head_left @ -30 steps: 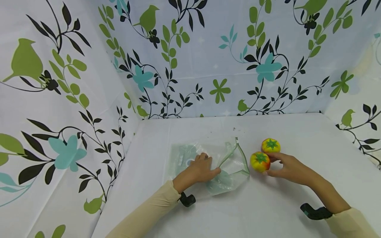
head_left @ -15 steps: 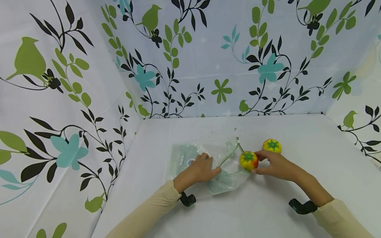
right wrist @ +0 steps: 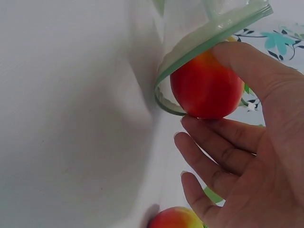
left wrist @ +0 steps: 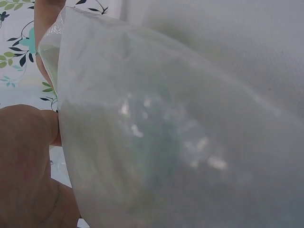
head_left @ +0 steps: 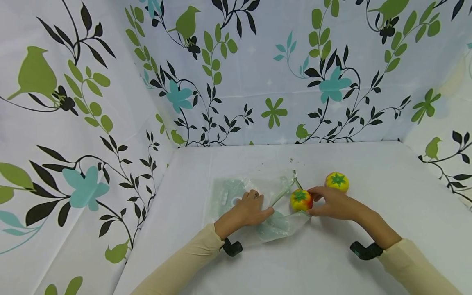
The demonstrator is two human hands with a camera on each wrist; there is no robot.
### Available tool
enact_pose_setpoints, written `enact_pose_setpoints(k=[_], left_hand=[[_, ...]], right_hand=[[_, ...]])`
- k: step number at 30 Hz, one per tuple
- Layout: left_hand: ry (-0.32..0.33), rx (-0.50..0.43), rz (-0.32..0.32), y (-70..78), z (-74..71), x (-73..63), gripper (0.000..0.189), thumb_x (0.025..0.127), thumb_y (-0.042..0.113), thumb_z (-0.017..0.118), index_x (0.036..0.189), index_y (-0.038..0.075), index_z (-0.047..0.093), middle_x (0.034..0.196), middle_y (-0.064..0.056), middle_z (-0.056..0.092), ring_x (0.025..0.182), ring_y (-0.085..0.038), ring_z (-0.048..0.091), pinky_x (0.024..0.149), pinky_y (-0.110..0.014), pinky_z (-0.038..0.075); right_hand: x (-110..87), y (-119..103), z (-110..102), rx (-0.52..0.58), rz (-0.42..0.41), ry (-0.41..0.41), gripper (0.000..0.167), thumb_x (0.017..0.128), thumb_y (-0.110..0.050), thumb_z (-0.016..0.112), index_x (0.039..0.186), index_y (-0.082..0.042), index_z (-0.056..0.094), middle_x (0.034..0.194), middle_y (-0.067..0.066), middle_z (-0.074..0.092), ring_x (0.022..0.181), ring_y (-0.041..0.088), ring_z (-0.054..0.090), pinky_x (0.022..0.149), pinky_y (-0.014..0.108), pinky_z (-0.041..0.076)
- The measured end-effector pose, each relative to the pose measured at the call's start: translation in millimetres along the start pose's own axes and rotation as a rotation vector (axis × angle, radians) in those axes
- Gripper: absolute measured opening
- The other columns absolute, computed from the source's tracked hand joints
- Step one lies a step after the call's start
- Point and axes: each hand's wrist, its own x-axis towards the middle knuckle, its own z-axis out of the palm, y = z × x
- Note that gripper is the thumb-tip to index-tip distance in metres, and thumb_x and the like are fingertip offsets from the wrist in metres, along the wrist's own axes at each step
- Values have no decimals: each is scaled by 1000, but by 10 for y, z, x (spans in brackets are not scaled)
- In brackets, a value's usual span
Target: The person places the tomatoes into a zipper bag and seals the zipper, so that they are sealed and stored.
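Note:
My right hand point(head_left: 333, 203) pinches a yellow-red toy tomato point(head_left: 300, 200) with a green star-shaped top, at the mouth of a clear zip bag point(head_left: 280, 227). In the right wrist view the thumb lies above the tomato point(right wrist: 206, 88) and the fingertips below; the green-edged bag rim point(right wrist: 164, 78) loops round its far side. My left hand point(head_left: 248, 211) grips the bag near its opening, holding it partly raised. In the left wrist view the bag's film point(left wrist: 142, 95) hides most of the scene beyond the thumb.
A second toy tomato point(head_left: 337, 182) sits on the white table point(head_left: 317, 262) just behind my right hand. Inside the bag's left part, pale flat shapes show dimly. Patterned cloth point(head_left: 236, 82) surrounds the table at the back and sides.
My right hand has carried the nearer tomato left, from beside the other tomato into the bag's mouth. The second tomato stays put, and my left hand keeps its hold on the bag.

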Motion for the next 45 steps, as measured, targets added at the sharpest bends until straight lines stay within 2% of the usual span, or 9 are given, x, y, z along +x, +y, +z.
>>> enact_pose_setpoints(k=[8,17,20,26,29,34,37,42,45], left_hand=[[-3,6,1,7,-1,-3,76,103,57,39,160,7,45,161,-14,40,146,-33,40,112,-59,41],[12,12,1,-5,25,2,77,102,58,40,159,7,47,161,-14,41,144,-33,41,113,-57,41],[15,12,3,-11,30,4,77,102,58,40,159,7,47,160,-13,41,144,-33,41,113,-57,41],[14,8,6,-23,35,8,78,101,58,40,159,7,47,161,-14,40,144,-33,41,112,-58,40],[17,4,8,-28,36,7,78,101,58,40,159,7,47,161,-14,40,144,-33,41,113,-58,40],[21,4,12,-29,41,6,78,100,58,40,159,7,47,160,-14,41,144,-33,41,113,-58,39],[23,-1,12,-25,39,1,79,100,59,40,159,7,47,161,-14,40,145,-33,41,114,-58,39],[24,1,10,-18,37,-1,80,99,60,39,160,7,46,161,-14,40,146,-33,40,114,-58,38],[23,2,8,-16,37,0,81,99,60,39,160,7,46,162,-14,40,146,-33,40,115,-58,38]], right_hand=[[93,-10,52,-11,-14,-20,68,88,-39,84,138,2,63,120,7,72,109,24,65,93,45,59],[139,-40,88,3,-75,-12,66,90,-37,84,136,5,64,117,8,73,106,24,66,91,42,60],[157,-50,114,3,-76,-7,65,89,-35,84,137,5,64,116,7,73,104,22,66,91,40,60],[204,-45,191,18,-83,13,69,89,-35,85,142,2,61,118,7,72,101,20,65,82,27,59],[224,-45,231,26,-99,35,69,89,-35,86,141,0,58,119,8,71,100,20,66,82,29,60],[238,-49,303,70,-107,77,61,88,-29,88,128,-4,50,118,12,70,97,21,67,88,36,61],[238,-57,333,84,-118,93,57,88,-27,88,120,-6,47,113,10,69,93,20,65,85,33,61],[230,-68,365,90,-148,116,44,88,-27,88,109,-9,53,99,6,69,89,20,64,77,25,56],[226,-65,380,99,-160,126,41,89,-26,87,107,-9,54,98,5,70,90,21,64,76,24,55]])
